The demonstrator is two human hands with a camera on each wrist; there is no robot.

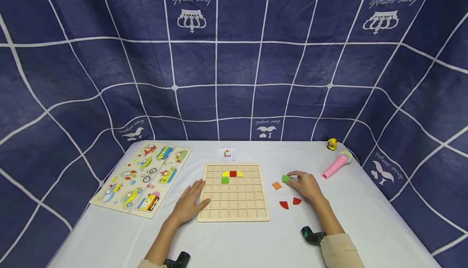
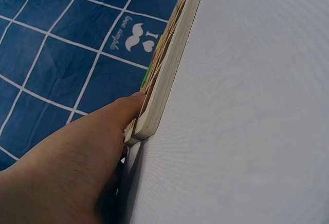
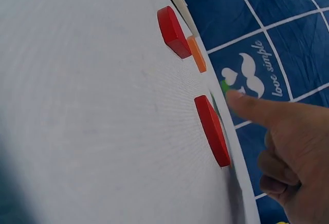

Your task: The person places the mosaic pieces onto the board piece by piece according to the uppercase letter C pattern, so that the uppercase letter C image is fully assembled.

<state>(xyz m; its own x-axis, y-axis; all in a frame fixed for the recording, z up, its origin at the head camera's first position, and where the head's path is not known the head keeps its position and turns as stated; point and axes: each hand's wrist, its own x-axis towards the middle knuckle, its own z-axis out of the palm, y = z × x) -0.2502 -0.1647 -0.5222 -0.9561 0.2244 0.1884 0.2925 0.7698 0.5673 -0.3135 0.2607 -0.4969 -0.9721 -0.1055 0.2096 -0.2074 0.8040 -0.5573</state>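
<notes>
My left hand (image 1: 189,204) lies along the left edge of the wooden grid board (image 1: 234,215), fingers extended and the thumb over its rim. In the left wrist view that thumb presses at the board's corner. On the board's grid sit a red square (image 1: 232,173), two yellow quarter-round pieces beside it, and a green square (image 1: 225,180) below the left one. To the right of the board, my right hand (image 1: 306,185) pinches a green square block (image 1: 285,178) between thumb and fingers. Near it lie an orange square (image 1: 276,185) and two red quarter-round pieces (image 3: 212,131).
Behind the board lies a small pattern card (image 1: 227,154). A picture puzzle board (image 1: 146,178) with vehicle pieces occupies the left side. At the back right are a pink toy microphone (image 1: 336,165) and a small yellow figure (image 1: 331,144). Blue checked cloth (image 1: 237,65) hangs around the table.
</notes>
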